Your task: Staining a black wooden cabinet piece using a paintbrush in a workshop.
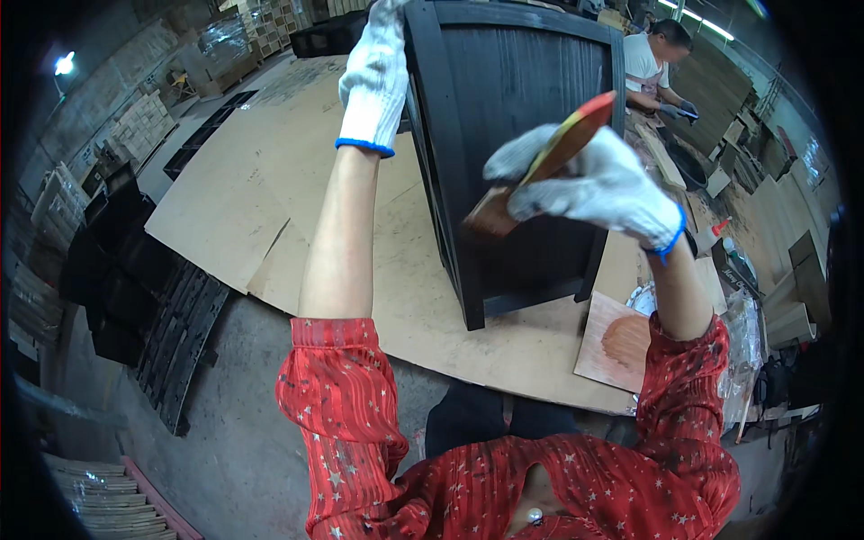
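Note:
A black wooden cabinet or box-like frame (531,81) with a panelled side stands on the cardboard-covered table in front of me. My left hand (376,85), in a white knit glove with a blue cuff, is at its upper left corner and appears to grip the edge; the fingertips are partly cut off by the top of the view. My gloved right hand (594,184) is closed around a flat brush-like tool (562,139) with a red-tipped, yellow-edged handle. The tool's wide brown end is blurred and close to the panel; contact cannot be made out.
Brown cardboard (360,234) covers the table. Near its right front edge lies a thin board (616,342) with a reddish-brown patch. A red-tipped bottle (711,236) stands further right. Black slatted pieces (184,342) are at the left. Another person (652,72) works at the far right.

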A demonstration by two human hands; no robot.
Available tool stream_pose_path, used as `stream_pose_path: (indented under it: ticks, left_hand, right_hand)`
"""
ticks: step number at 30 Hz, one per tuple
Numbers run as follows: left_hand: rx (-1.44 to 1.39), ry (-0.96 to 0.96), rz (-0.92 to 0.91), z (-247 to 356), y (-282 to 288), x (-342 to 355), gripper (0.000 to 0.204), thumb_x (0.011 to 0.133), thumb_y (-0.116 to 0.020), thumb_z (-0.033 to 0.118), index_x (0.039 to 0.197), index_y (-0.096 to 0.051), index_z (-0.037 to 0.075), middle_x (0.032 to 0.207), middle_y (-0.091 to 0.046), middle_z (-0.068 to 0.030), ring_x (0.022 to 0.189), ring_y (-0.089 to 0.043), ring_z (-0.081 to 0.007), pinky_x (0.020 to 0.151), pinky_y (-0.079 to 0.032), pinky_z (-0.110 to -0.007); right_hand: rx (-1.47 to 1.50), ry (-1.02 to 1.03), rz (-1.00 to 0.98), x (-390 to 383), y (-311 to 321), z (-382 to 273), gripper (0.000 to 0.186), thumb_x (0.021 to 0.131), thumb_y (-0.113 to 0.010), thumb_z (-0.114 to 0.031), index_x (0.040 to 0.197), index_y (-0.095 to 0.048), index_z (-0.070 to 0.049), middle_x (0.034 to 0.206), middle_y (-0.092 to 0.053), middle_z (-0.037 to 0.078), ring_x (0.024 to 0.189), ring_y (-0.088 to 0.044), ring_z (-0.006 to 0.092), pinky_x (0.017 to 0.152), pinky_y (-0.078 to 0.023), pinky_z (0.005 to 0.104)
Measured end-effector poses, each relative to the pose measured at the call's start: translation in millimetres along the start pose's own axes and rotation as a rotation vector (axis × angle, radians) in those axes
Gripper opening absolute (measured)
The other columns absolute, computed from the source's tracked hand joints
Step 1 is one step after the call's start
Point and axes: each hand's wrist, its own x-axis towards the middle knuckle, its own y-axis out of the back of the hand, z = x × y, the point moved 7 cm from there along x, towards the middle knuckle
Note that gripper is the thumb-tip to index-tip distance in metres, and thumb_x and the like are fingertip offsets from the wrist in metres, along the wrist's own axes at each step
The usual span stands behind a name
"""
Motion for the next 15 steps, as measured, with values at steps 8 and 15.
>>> stream_pose_path:
  ticks: [8,15]
  left_hand:
    - [-1.043,0.119,0.060,-1.2,-2.3,10.1,0.052,0.085,-0.045,0.013,0.132,-0.029,-0.001,0.123,-0.049,-0.0188,0.086,-0.060,-0.0178,0.067,-0.046,-0.023]
    - [-0.346,-0.320,0.587,-12.7,23.7,-4.3,0.053,0.086,-0.034,0.000,0.137,-0.025,-0.008,0.146,-0.025,-0.0190,0.069,-0.055,-0.0116,0.038,-0.042,-0.027]
  right_hand:
    - [-0.252,0.327,0.356,24.2,88.4,-31.4,0.042,0.078,-0.068,-0.011,0.115,-0.054,0.003,0.106,-0.062,0.014,0.092,-0.063,0.0173,0.080,-0.052,0.0251]
    - [-0.076,0.022,0.017,31.9,20.1,-26.9,0.032,0.077,-0.068,-0.007,0.107,-0.060,0.000,0.101,-0.065,0.010,0.095,-0.061,0.0163,0.087,-0.048,0.0266]
